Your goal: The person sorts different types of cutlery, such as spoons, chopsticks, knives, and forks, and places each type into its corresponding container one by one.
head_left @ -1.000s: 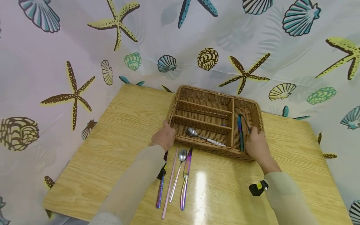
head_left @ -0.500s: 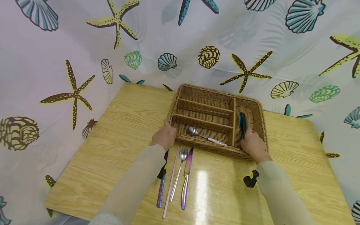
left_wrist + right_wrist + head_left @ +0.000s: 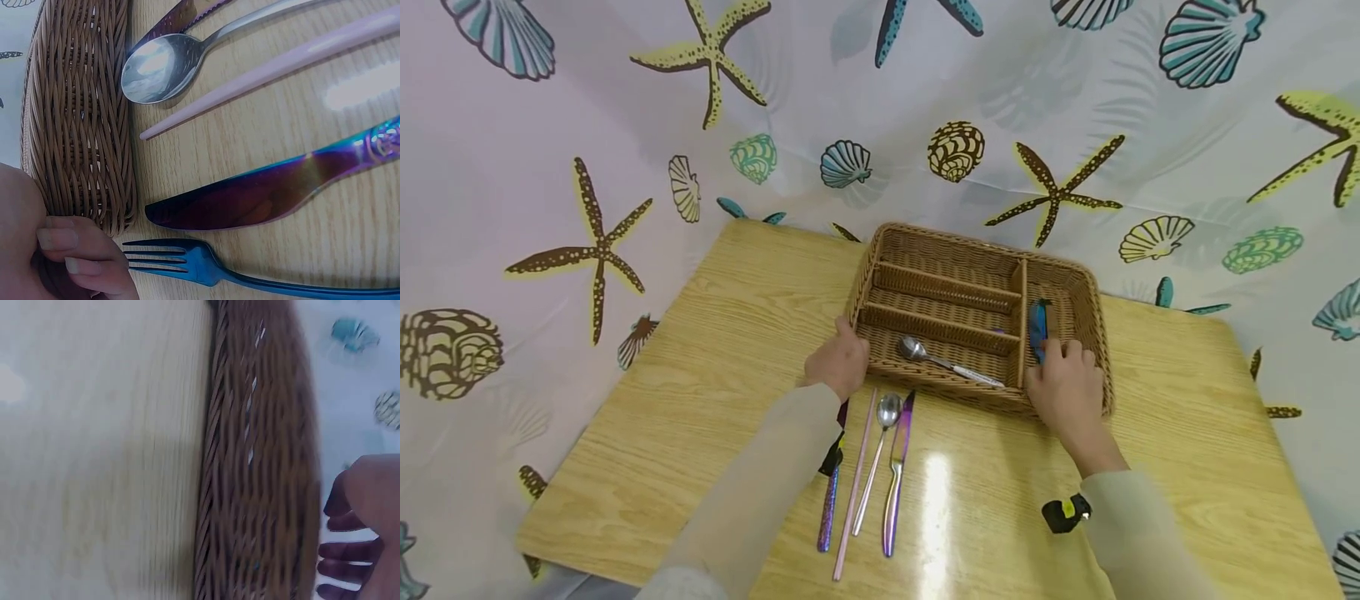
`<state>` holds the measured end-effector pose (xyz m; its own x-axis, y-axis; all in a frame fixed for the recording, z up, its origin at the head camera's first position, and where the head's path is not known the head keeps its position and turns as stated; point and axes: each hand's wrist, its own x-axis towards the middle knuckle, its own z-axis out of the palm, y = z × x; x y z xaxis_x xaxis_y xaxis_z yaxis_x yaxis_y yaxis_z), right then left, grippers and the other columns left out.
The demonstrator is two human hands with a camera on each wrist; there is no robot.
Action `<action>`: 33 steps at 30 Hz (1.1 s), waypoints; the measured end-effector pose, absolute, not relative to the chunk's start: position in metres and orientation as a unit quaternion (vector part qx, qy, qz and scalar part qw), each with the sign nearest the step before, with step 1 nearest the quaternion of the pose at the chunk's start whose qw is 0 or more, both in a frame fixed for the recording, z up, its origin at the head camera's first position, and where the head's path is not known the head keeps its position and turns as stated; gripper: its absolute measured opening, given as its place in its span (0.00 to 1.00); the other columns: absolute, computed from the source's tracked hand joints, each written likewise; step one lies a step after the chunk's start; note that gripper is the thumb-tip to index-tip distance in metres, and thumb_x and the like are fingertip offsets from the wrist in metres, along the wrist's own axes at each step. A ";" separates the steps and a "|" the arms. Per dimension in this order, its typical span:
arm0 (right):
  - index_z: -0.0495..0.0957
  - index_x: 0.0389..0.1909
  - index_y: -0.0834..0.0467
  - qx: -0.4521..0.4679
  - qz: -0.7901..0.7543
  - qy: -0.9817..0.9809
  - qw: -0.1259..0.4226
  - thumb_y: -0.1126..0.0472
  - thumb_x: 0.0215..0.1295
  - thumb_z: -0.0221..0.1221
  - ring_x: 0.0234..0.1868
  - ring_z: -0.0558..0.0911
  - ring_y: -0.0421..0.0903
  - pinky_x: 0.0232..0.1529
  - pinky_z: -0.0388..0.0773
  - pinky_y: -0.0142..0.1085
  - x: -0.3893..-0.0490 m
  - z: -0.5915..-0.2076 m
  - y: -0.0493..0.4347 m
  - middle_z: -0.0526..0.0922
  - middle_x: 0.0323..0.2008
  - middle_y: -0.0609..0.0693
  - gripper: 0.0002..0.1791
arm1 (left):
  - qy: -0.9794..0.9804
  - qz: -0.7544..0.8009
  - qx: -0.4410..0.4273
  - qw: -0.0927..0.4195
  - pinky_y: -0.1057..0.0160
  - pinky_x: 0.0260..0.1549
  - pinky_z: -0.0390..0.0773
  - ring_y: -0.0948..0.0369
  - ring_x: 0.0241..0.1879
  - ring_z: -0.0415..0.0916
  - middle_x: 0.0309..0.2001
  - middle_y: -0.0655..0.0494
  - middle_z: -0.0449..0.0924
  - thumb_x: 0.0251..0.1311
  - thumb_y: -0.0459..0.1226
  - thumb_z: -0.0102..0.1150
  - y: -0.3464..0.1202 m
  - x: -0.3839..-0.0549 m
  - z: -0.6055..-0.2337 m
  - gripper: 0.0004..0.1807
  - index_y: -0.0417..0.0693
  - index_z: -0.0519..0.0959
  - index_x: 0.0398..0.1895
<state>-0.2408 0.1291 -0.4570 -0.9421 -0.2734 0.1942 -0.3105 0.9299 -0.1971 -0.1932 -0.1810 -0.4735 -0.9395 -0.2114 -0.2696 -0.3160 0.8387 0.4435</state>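
Observation:
A wicker cutlery basket (image 3: 947, 287) stands on the wooden table. My left hand (image 3: 837, 363) grips its left front corner; in the left wrist view the fingers (image 3: 84, 253) curl beside the wicker wall. My right hand (image 3: 1070, 396) reaches over the front rim into the right compartment, its fingers close to a blue knife (image 3: 1037, 325) whose lower part is hidden. In the right wrist view the fingers (image 3: 350, 550) are loosely bent, with nothing seen between them. A spoon (image 3: 947, 364) with a white handle lies in the front compartment.
Before the basket lie a pink chopstick (image 3: 854, 492), a spoon (image 3: 880, 450), a purple knife (image 3: 895, 483) and a second knife (image 3: 250, 194), partly under my left arm. A blue fork (image 3: 194, 262) shows in the left wrist view. A shell-patterned cloth (image 3: 925, 83) hangs behind.
My right hand first moved left into the right compartment, over dark knives gathered under it. Now it has drawn back slightly and its fingers have spread. The left hand stays at the corner.

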 end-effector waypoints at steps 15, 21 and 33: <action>0.81 0.33 0.56 0.237 0.282 -0.928 -0.053 0.61 0.69 0.58 0.20 0.70 0.33 0.22 0.69 0.27 -0.127 -0.464 0.055 0.77 0.22 0.40 0.06 | 0.951 0.251 -0.140 0.114 0.64 0.11 0.56 0.63 0.09 0.54 0.10 0.57 0.63 0.80 0.47 0.27 -0.180 -0.196 -0.474 0.35 0.32 0.38 0.77; 0.77 0.24 0.50 0.242 0.274 -0.918 -0.153 0.48 0.72 0.57 0.14 0.63 0.34 0.15 0.62 0.29 -0.107 -0.491 0.034 0.67 0.14 0.38 0.16 | 0.951 0.248 -0.142 0.116 0.64 0.11 0.56 0.63 0.09 0.54 0.10 0.57 0.62 0.80 0.47 0.27 -0.179 -0.195 -0.474 0.35 0.33 0.38 0.78; 0.65 0.08 0.48 0.189 0.176 -0.956 -0.142 0.50 0.62 0.59 0.13 0.64 0.39 0.13 0.60 0.36 -0.102 -0.500 0.021 0.65 0.11 0.41 0.24 | 0.945 0.269 -0.150 0.110 0.64 0.11 0.55 0.63 0.09 0.53 0.11 0.58 0.62 0.79 0.45 0.28 -0.179 -0.192 -0.471 0.34 0.33 0.38 0.77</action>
<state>-0.1017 0.0213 -0.5003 -0.8884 -0.4112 -0.2042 -0.3115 0.8666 -0.3899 -0.1923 -0.1793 -0.4706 -0.9308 -0.2238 -0.2891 -0.3424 0.8107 0.4748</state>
